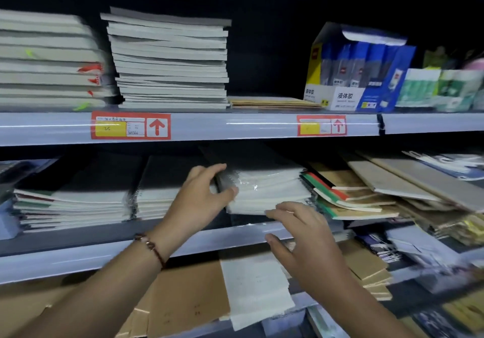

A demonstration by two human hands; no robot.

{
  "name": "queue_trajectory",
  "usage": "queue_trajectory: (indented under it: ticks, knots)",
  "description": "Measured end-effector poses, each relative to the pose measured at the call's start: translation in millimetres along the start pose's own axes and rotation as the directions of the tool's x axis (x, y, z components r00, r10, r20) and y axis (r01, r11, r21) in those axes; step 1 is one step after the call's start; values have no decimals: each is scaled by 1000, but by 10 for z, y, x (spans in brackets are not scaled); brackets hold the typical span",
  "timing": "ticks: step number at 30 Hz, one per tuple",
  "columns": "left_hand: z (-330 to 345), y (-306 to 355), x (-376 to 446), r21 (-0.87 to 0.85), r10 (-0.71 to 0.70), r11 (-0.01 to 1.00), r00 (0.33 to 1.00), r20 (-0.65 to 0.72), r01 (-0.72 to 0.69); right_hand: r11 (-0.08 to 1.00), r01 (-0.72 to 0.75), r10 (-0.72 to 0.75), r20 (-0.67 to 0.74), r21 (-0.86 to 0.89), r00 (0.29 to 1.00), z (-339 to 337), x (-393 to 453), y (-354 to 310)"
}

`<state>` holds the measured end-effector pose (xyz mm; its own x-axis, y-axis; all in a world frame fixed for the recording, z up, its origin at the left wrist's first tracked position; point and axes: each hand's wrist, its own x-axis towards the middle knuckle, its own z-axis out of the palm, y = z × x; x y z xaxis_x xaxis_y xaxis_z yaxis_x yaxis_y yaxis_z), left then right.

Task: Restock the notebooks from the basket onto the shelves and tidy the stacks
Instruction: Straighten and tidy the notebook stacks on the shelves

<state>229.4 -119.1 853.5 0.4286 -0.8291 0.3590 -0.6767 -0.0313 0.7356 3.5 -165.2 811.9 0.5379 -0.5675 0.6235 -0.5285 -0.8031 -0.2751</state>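
Fingers of the left hand (201,196) curl round the spiral edge of a wrapped notebook stack (264,188) on the middle shelf (78,235); the right hand (306,235) lies flat, fingers spread, touching its near edge. Squaring the pile looks under way. Next, it likely needs pushing back, between the spiral stack (154,193) at left and slanted notebooks (348,196) crowding right. No basket shows.

A dark gap lies open above the kraft notebooks (275,102). Tall stack (170,60) and glue box (358,70) flank it.
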Motion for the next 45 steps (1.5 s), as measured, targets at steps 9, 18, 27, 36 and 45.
queue_trajectory:
  ticks: [9, 18, 27, 36, 45]
  knots:
    - [427, 134, 300, 163, -39, 986, 999, 22, 34, 994, 20, 4, 213, -111, 977, -42, 208, 389]
    - [225, 91, 285, 281, 66, 957, 997, 39, -75, 989, 90, -78, 106, -120, 991, 127, 261, 651]
    - [86, -138, 149, 80, 120, 989, 991, 59, -124, 976, 198, -204, -59, -94, 977, 112, 326, 861]
    - [372, -129, -31, 116, 53, 991, 986, 160, -72, 977, 206, -211, -93, -58, 973, 177, 456, 955]
    - [568, -288, 78, 38, 131, 991, 991, 1, -131, 990, 56, -72, -130, -128, 989, 336, 589, 970]
